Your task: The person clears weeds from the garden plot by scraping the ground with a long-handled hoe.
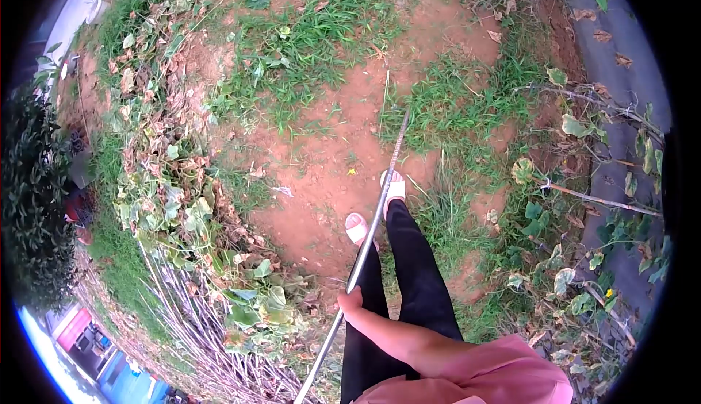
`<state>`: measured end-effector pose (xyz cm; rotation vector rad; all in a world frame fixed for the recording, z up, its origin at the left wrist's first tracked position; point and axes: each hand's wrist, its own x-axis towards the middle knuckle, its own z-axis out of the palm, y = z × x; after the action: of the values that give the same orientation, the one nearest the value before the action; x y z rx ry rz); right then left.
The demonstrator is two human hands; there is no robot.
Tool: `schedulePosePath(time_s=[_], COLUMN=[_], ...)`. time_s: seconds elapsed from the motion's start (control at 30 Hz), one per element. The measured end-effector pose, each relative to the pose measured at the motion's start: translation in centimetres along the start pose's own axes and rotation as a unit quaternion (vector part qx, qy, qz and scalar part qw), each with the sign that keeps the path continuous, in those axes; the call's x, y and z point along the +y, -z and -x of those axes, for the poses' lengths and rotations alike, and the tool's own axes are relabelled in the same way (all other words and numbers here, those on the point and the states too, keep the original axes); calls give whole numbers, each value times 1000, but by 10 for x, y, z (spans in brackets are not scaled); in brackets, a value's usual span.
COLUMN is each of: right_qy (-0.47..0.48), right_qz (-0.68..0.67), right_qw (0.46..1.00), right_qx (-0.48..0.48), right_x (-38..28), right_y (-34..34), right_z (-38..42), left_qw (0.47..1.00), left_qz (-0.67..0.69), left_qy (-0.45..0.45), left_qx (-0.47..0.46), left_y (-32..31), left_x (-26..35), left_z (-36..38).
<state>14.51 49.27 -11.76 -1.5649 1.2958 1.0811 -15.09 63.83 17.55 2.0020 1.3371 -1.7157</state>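
Observation:
One of my hands (351,302) is closed around a long, thin metal pole (370,236); by the arm it joins, it is my right hand. The pole slants from the bottom edge, left of my legs, up past my feet. Its far end lies over grass and bare soil (328,170), near a tuft of green grass (453,97). No tool head can be made out at that end. My left hand does not show in the view.
Wilted vines (197,214) run along the left, with a heap of dry sticks (197,331) below them. More vines and a wooden stick (599,198) are on the right, beside a grey strip (628,54). My sandals (357,227) rest on the soil.

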Motion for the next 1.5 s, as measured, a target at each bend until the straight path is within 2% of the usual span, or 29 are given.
schedulePosePath(time_s=[0.07,0.13,0.17,0.2,0.23,0.3,0.43,0.5,0.57,0.6,0.67,0.7,0.73,0.77,0.8,0.87,0.93,0.97,1.0,1.07,1.1,1.13,1.23,1.27,1.3,1.33,1.37,1.43,1.5], right_qy=[19,82,96,218,196,212,301,324,362,354,349,298,283,277,270,198,72,44,42,54,76,129,243,256,297,311,331,367,347], right_qz=[-77,-49,-63,-20,-15,43,54,98,179,141,126,132,153,145,137,102,54,68,85,92,90,66,62,28,103,82,73,180,223], right_qw=[997,995,993,970,976,972,944,929,888,905,918,938,938,943,947,974,996,997,995,994,992,987,964,965,943,941,935,899,894], right_qx=[14,41,33,109,95,93,120,149,220,192,139,119,126,114,103,49,-13,-12,-14,20,45,66,90,55,109,107,105,157,175], right_x=[-25,-89,-145,-157,-224,-336,-505,-512,-469,-415,-307,-271,-240,-210,-179,-132,-123,-120,-121,-143,-149,-179,-271,-337,-369,-417,-445,-476,-408], right_y=[7,25,43,45,66,101,131,112,68,50,39,42,48,50,53,66,84,92,100,109,111,114,117,120,121,118,112,89,43], right_z=[-27,-68,-83,-148,-144,-175,-157,-187,-226,-219,-196,-176,-148,-137,-125,-92,-47,-39,-35,-39,-62,-69,-159,-124,-164,-141,-179,-188,-192], left_qw=[999,998,999,999,997,984,956,958,972,979,980,981,985,987,994,983,980,981,984,983,995,996,990,978,973,959,949,941,954], left_qz=[-32,-56,-16,-11,-40,86,222,228,197,179,149,90,39,67,-59,69,90,102,144,143,47,26,101,133,168,222,260,300,278], left_qy=[4,13,18,-35,-59,-156,-192,-174,-127,-94,-126,-159,-85,-82,-73,39,22,-45,-47,-22,9,14,-91,-158,-135,-161,-170,-146,-105], left_qx=[-2,-28,-44,-22,-7,-6,-16,-18,-4,-1,-37,-70,-144,-125,-54,-166,-175,-161,-93,-111,-87,-78,-41,-43,-87,-71,-60,-50,-43], left_y=[10,40,24,51,56,98,139,154,107,71,-13,-39,-56,-51,-63,-60,-126,-168,-139,-65,-23,-24,22,60,69,91,111,96,54], left_x=[39,132,157,219,264,359,487,516,492,459,363,323,292,271,249,201,118,75,95,159,201,222,316,360,391,426,455,475,442], left_z=[-18,-35,-63,-62,-74,-71,-79,-88,-124,-135,-144,-131,-107,-67,-41,10,29,20,47,49,47,24,-38,-45,-62,-64,-61,-78,-105])
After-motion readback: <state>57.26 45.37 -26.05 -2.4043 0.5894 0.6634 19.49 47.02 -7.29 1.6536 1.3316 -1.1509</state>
